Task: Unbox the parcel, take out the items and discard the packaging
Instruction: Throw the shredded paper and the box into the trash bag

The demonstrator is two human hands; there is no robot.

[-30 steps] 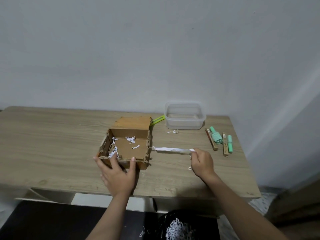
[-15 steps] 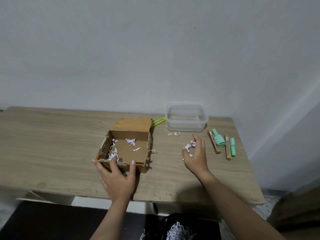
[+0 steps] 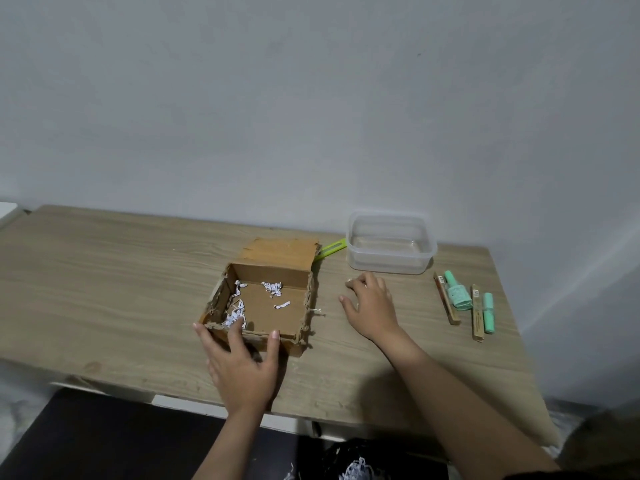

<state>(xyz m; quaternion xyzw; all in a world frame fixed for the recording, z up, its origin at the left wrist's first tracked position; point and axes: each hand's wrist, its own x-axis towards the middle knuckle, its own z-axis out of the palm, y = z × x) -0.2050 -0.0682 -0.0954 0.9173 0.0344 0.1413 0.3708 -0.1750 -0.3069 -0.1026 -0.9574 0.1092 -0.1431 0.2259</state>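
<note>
An open brown cardboard box (image 3: 277,251) sits on the wooden table (image 3: 104,289), its lid flap folded back. A few white paper shreds (image 3: 273,288) lie on its floor. My left hand (image 3: 242,370) grips the box's near wall, with the thumb and fingers over the rim. My right hand (image 3: 374,306) rests on the table to the right of the box, fingers curled down. A white bit shows at a fingertip; the crumpled paper it picked up is hidden under the fingers.
A clear plastic container (image 3: 388,266) stands behind my right hand. A mint bottle (image 3: 458,295), a mint tube (image 3: 488,311) and two wooden sticks (image 3: 477,315) lie at the right. A green strip (image 3: 331,247) pokes out behind the box. A dark bag with shreds (image 3: 356,469) is below the table edge.
My right hand pulled a long white paper strip away from the box's right side, crumpled it, then moved back toward the plastic container. My left hand stayed on the box.
</note>
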